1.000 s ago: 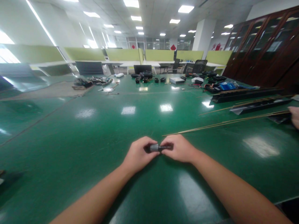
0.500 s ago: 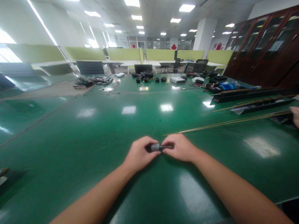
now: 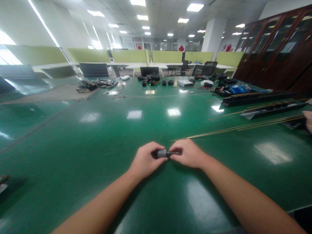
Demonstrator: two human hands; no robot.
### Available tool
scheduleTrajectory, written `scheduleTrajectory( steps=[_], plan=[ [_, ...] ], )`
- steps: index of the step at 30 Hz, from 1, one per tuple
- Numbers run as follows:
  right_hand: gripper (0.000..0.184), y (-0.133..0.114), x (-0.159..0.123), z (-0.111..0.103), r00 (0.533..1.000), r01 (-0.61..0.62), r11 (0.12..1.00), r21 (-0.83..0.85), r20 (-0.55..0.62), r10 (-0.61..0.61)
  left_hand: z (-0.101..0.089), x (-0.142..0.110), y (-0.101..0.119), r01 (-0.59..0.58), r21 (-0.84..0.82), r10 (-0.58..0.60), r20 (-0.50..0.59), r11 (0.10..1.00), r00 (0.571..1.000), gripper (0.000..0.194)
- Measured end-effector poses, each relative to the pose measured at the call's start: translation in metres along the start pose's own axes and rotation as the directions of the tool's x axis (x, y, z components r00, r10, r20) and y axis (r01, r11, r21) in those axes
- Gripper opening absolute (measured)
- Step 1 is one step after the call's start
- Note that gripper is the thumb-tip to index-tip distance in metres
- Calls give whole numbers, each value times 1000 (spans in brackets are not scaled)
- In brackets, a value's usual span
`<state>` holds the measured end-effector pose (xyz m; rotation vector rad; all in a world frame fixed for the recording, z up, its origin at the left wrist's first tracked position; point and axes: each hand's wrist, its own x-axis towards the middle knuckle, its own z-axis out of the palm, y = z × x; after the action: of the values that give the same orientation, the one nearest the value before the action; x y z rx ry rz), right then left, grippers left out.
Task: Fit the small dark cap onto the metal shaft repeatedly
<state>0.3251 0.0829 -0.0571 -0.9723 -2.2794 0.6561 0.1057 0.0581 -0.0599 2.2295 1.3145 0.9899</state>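
Just above the green tabletop [image 3: 117, 130], my left hand [image 3: 147, 160] pinches a short grey cylinder [image 3: 162, 153] between thumb and fingers. From its right end a thin, dark ribbed shaft [image 3: 173, 152] sticks out sideways. My right hand [image 3: 188, 154] has thumb and fingertips closed around that shaft, which is partly covered by them. The two hands nearly meet at the joint between cylinder and shaft. What kind of part this is, I cannot make out. Long thin brass-coloured rods [image 3: 209, 134] end right behind my right hand.
Another person's hand [image 3: 308, 121] is at the right edge, by the rods. Black channel-shaped profiles [image 3: 258, 98] lie to the right. Along the far edge are small black boxes [image 3: 164, 83], a white box [image 3: 185, 84], a blue item [image 3: 239, 89] and tangled electronics [image 3: 107, 84].
The grey cylinder and both my hands stay almost in place. At the right, the thin rods near the other person's hand have spread slightly apart.
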Motion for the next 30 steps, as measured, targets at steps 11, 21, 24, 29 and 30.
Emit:
scheduleTrajectory(
  steps=[11, 21, 24, 29, 30],
  plan=[
    [11, 2, -2, 0, 1000, -20, 1000, 9, 18, 20, 1, 1, -1, -3, 6, 3, -12, 1000, 1000, 23],
    [8, 1, -1, -3, 998, -56, 997, -44, 24, 57, -1, 0, -1, -5, 4, 5, -22, 1000, 1000, 23],
    [7, 1, -1, -4, 998, -50, 997, -63, 26, 51, -1, 1, 1, -6, 10, 6, -23, 1000, 1000, 22],
    [7, 1, -1, -6, 998, -65, 996, -68, 18, 67, -2, 2, 2, -9, 23, 10, -36, 1000, 999, 21],
    [7, 2, -1, -6, 997, -74, 995, -63, 18, 75, -3, 2, 2, -9, 22, 10, -37, 1000, 999, 22]
  ],
)
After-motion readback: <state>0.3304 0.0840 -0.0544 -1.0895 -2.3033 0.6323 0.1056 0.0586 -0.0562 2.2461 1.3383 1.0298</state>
